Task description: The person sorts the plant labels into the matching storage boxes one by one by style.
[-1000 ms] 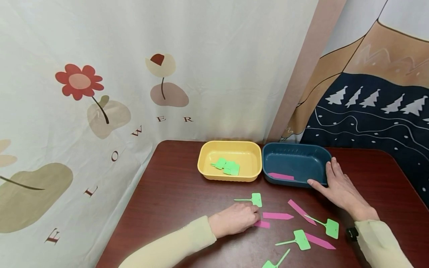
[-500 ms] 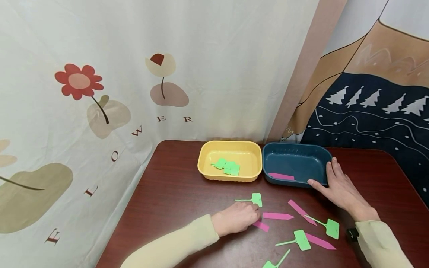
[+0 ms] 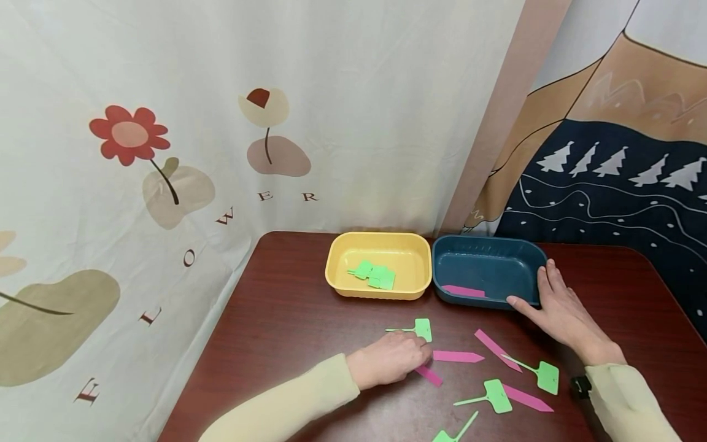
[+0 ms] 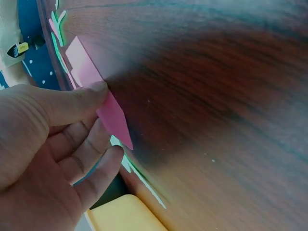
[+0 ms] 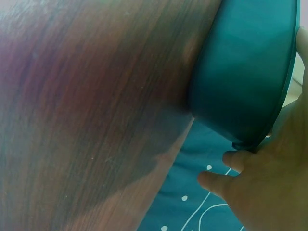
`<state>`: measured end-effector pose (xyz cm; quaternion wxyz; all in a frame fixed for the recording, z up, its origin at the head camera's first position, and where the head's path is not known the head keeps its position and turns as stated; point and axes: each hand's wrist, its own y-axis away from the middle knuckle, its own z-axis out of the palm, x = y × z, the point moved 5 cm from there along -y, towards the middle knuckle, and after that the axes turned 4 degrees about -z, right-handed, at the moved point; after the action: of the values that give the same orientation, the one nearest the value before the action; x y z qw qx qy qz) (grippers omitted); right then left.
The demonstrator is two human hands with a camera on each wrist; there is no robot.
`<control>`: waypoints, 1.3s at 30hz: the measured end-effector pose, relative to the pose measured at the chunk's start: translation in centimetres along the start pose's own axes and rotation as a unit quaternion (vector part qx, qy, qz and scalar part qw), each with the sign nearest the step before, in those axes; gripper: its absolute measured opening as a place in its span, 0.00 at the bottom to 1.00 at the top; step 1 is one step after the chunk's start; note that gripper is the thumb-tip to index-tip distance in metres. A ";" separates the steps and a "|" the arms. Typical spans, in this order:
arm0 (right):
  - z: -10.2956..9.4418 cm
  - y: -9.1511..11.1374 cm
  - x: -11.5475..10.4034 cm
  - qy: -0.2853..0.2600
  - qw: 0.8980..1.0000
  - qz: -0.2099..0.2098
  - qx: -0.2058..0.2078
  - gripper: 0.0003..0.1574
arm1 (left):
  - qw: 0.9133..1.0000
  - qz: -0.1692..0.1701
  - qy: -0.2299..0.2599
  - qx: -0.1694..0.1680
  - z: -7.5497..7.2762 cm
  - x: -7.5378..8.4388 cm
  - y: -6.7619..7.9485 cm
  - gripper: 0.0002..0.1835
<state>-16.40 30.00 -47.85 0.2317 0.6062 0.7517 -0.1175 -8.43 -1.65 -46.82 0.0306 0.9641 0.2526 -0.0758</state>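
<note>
My left hand pinches a pink pointed plant label between thumb and fingers, low over the table. In the head view, just the blunt end of that label sticks out below the fingers. Right behind this hand lies a green T-shaped plant tag, and a second pink label lies to its right. My right hand rests against the right end of a dark blue bin, fingers extended along the side and thumb at the front rim. One pink label lies inside the bin.
A yellow bin with several green tags stands left of the blue one. On the right of the table lie more pink labels and green tags, some overlapping. A curtain hangs behind the table.
The pink label in my left hand has turned, its blunt end swinging from pointing right to pointing down and right. That hand has shifted slightly rightward. My right hand stays at the blue bin.
</note>
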 end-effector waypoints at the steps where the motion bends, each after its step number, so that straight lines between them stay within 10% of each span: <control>1: 0.0 0.0 0.0 -0.001 1.000 0.000 -0.001 0.73 | 1.000 0.000 0.002 0.003 0.0 0.0 0.1 0.10; 26: 0.0 0.0 -0.1 -0.004 1.000 0.001 -0.003 0.73 | 0.998 0.016 0.005 0.067 -1.6 -0.4 -0.2 0.03; 39: 0.0 0.0 -0.1 -0.004 1.000 0.002 -0.005 0.73 | 0.988 -0.032 0.050 0.139 -3.8 -1.8 -1.9 0.05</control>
<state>-16.40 29.93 -47.81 0.2374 0.6063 0.7501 -0.1157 -10.44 -0.46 -42.87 -0.1194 0.9529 0.2717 -0.0627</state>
